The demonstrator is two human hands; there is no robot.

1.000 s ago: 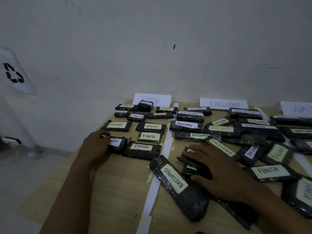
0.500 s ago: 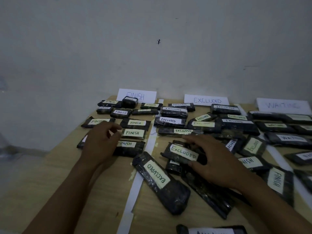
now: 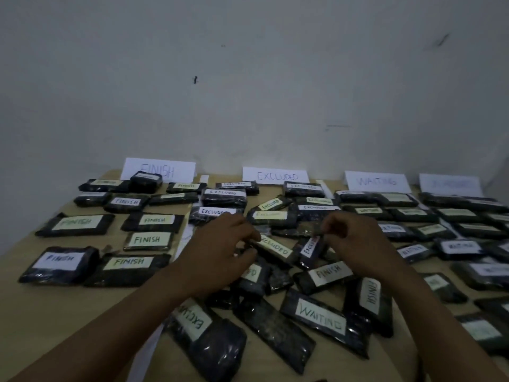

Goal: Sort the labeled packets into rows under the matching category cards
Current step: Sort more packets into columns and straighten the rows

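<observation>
- Left hand (image 3: 220, 255) at 9 o'clock of the middle heap, fingers curled, thumb and fingertips pinching the left end of a yellow-labelled EXCLUDED packet (image 3: 274, 248)
- Right hand (image 3: 358, 241) at 3 o'clock of that packet, fingers bent tight, pinching the top end of a white-labelled EXCLUDED packet (image 3: 309, 248), held at a slant
- Both held packets just beside each other, at 6 o'clock from the EXCLUDED card (image 3: 275, 175), nearer than the packets already lying under it
- Cards propped against the wall at 12 o'clock: FINISH card (image 3: 158, 169) toward 11, WAITING card (image 3: 377, 181) toward 1, a fourth card (image 3: 450, 183) toward 2, too blurred to read
- Rows of FINISH packets (image 3: 155, 219) at 9 to 10 o'clock on the wooden table (image 3: 55, 312)
- Rows of WAITING packets (image 3: 457, 246) at 3 o'clock
- Loose heap at 6 o'clock, between the forearms: a WAITING packet (image 3: 322, 319), two stray FINISH packets (image 3: 327, 272), a large EXCLUDED packet (image 3: 194, 322) partly under the left forearm
</observation>
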